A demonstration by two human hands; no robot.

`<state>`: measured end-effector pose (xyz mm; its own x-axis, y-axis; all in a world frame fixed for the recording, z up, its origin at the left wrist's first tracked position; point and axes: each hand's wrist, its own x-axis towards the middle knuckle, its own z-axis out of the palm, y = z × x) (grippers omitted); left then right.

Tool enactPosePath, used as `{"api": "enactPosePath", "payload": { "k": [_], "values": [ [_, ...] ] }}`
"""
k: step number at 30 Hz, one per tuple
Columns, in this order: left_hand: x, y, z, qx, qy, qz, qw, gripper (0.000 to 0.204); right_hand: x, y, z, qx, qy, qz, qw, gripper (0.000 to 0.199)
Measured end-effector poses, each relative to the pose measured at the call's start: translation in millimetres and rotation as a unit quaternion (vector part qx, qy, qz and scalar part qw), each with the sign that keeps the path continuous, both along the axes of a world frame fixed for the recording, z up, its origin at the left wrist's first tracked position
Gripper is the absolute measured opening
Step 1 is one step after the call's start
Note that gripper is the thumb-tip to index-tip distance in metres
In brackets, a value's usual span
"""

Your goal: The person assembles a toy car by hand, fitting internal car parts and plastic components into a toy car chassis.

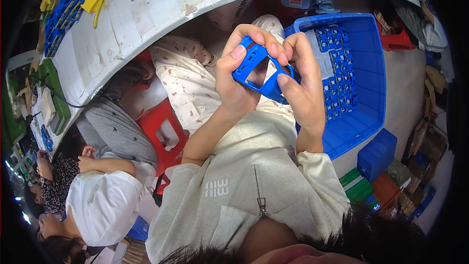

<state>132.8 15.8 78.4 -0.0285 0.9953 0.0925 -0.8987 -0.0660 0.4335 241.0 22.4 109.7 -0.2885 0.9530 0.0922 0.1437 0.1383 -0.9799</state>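
Gripping a blue plastic frame (259,71) above the lap, left hand (237,76) curling around its left side, right hand (300,80) pinching its right edge, fingers closed on it. Sitting just beside a blue crate (366,83) holding more blue parts (337,68), white tabletop (146,14) ahead.

The person wears a cream knitted zip-front top with short ribbed-cuff sleeves, a metal zip pull and pale raised lettering on the chest, above cream trousers scattered with small brown motifs; both forearms are bare.
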Motion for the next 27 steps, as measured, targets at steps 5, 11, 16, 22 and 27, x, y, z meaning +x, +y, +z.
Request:
{"api": "enactPosePath", "payload": {
  "k": [5,11,16,22,27],
  "values": [
    [-2,0,0,0.006,-0.012,-0.009,1.0,0.026,0,-1,-2,0.003,0.019,0.005,1.0,0.031],
    [-4,-2,-1,0.043,-0.026,-0.004,0.999,0.026,0,-5,2,-0.005,0.064,0.024,0.998,0.034],
    [-9,-3,3,0.051,-0.075,-0.014,0.996,0.026,3,-6,7,0.017,0.133,0.005,0.991,0.036],
    [-16,-4,2,0.054,-0.091,-0.017,0.994,0.025,4,-5,6,0.194,0.185,0.001,0.963,0.019],
    [-18,-4,1,0.049,-0.089,-0.013,0.995,0.025,4,-6,10,0.182,0.202,0.016,0.962,0.006]
  ]
}}
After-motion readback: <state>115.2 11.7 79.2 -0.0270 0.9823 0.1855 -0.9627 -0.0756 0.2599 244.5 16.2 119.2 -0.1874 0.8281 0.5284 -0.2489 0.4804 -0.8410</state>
